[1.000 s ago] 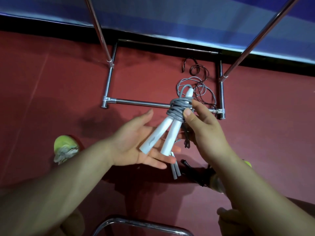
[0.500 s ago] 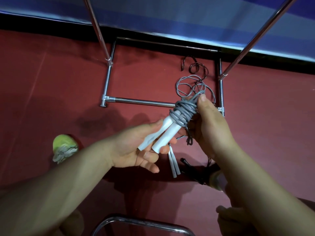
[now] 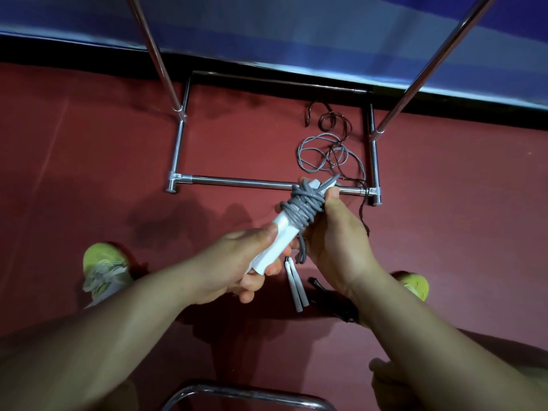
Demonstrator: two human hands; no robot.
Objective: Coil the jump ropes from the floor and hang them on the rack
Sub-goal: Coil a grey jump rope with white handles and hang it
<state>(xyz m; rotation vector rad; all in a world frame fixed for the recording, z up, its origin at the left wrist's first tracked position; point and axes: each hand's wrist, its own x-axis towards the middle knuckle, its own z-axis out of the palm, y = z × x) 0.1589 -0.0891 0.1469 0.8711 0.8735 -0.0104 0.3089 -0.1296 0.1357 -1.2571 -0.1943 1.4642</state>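
I hold a jump rope (image 3: 299,207) with two white handles and grey cord wound around their upper part. My left hand (image 3: 237,262) grips the lower ends of the handles. My right hand (image 3: 335,229) is closed around the wound cord, thumb near the top. On the red floor lies a loose grey rope (image 3: 320,152) tangled with a dark rope (image 3: 332,123). Another pair of white handles (image 3: 295,289) and dark handles (image 3: 332,301) lie below my hands. The chrome rack (image 3: 237,183) stands ahead, its base bar just behind the bundle.
Two slanted rack uprights (image 3: 154,51) rise left and right towards a blue wall. My yellow-green shoes (image 3: 103,271) stand on the red floor either side. A curved chrome tube (image 3: 246,396) crosses the bottom edge.
My left hand went from open under the handles to closed around their lower ends. My right hand kept its hold on the wound cord, and the bundle shifted slightly towards me.
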